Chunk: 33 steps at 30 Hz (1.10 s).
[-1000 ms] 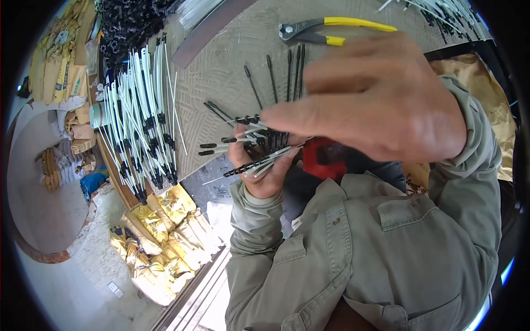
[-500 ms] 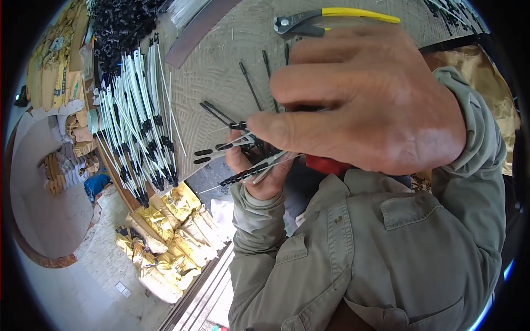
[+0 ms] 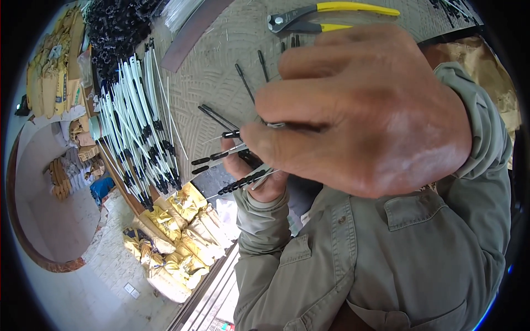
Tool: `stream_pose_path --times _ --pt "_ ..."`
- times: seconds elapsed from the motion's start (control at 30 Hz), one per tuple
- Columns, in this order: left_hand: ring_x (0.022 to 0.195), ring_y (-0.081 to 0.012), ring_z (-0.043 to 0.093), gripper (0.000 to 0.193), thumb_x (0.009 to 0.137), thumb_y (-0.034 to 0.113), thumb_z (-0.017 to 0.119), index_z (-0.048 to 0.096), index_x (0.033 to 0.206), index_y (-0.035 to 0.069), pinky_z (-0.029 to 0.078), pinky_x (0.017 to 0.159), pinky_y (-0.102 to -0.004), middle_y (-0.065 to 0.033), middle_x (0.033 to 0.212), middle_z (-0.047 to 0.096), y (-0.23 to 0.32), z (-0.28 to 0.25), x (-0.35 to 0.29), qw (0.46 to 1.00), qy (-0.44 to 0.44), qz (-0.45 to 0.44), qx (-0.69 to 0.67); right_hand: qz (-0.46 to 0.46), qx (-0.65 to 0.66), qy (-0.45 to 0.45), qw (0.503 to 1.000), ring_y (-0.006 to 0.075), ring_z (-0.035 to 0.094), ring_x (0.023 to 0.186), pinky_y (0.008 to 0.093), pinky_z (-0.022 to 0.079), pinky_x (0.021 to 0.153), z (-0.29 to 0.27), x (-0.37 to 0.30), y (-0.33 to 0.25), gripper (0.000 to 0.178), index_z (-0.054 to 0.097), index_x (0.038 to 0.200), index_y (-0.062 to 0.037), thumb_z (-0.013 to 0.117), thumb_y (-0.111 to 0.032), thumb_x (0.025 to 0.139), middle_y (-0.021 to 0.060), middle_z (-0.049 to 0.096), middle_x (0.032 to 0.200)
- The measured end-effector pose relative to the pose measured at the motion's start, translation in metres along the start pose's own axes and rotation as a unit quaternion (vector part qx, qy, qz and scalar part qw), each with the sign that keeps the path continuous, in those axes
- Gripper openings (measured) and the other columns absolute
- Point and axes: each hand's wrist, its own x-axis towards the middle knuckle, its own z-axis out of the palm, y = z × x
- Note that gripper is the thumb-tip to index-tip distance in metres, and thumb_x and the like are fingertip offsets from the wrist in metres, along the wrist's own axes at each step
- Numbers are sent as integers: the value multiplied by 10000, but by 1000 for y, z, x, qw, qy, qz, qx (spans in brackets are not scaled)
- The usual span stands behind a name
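Note:
My left hand [image 3: 269, 190] is partly hidden behind the right one. Its fingers curl round several pale strips with black ends [image 3: 201, 169] and a thin rod with a row of black pieces [image 3: 243, 182] along it. Above them, my right hand [image 3: 364, 110] spans the middle of the view, palm down, thumb and fingers pinched together. A pale bit shows between its thumb and finger, too covered to name. By the thumb tip lies a thin rod with a black sleeve [image 3: 231, 134]; I cannot tell which hand holds it.
Several black-tipped rods [image 3: 244, 83] lie on the textured table [image 3: 193, 83]. Yellow-handled end-cutting pliers [image 3: 298, 21] rest beyond my right hand. A bundle of pale strips [image 3: 135, 105] lies at left, below a black heap of parts [image 3: 118, 33]. Golden wrapped packs [image 3: 176, 243] sit lower left.
Both hands appear slightly lower in the view, the strips moving with the left one. My right hand now covers the red patch seen before near my lap.

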Motion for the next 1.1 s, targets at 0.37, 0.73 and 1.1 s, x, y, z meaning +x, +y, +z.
stream_pose_path --times 0.37,0.73,1.1 --pt "997 -227 550 961 773 33 681 -32 1416 39 442 847 -356 -160 1173 509 15 -6 7 983 -120 21 139 -47 -23 -41 998 98 498 506 269 376 392 -13 11 -5 289 624 826 -39 644 -219 600 -9 472 642" --pt "806 -257 666 831 792 -39 612 42 1396 -42 514 714 -300 -176 949 651 18 8 29 984 -152 93 15 339 433 -209 809 65 533 469 189 373 399 -22 28 4 111 667 895 -9 611 -14 799 43 608 630" --pt "953 -291 626 737 711 -97 637 299 1359 0 514 780 -297 -201 1289 461 23 1 38 982 -168 77 -32 -239 -145 -238 930 154 513 565 239 398 453 -28 29 0 477 610 1019 64 620 -56 558 73 545 727"
